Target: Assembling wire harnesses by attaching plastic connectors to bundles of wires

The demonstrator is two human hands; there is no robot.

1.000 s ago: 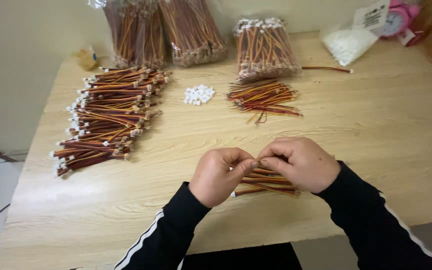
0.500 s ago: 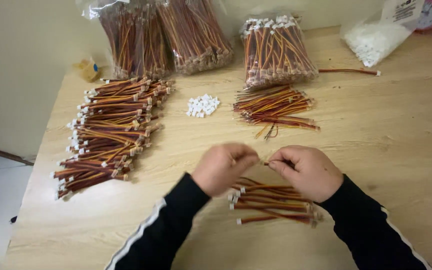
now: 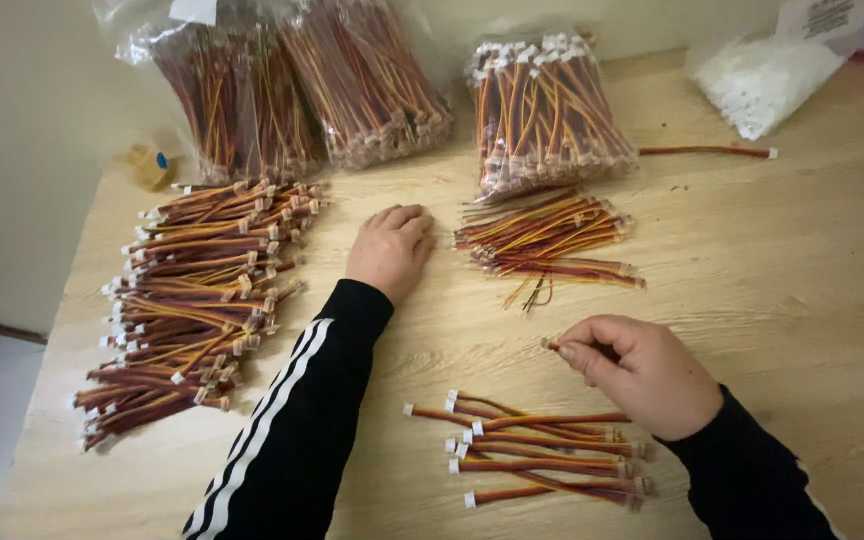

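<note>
My right hand [image 3: 647,370] is closed on a short red-orange-brown wire cable [image 3: 555,346]; only the cable's bare end pokes out to the left of the fingers. Just below that hand lies a small row of several cables with white connectors [image 3: 542,455]. My left hand [image 3: 390,250] is stretched forward and rests palm down on the wooden table [image 3: 782,300], fingers curled, to the left of a loose bunch of cables [image 3: 547,240]. What is under its palm is hidden.
A big stack of finished cables [image 3: 192,300] lies at the left. Clear bags of cables [image 3: 302,90] [image 3: 547,110] stand along the back. A bag of white parts [image 3: 762,80] sits at the back right, a single cable [image 3: 707,152] near it, and a small tape roll [image 3: 149,165] at the left edge.
My hands have parted. The left hand reached forward onto the spot where the small pile of white connectors lay, now covered. The right hand stayed near the front with a cable.
</note>
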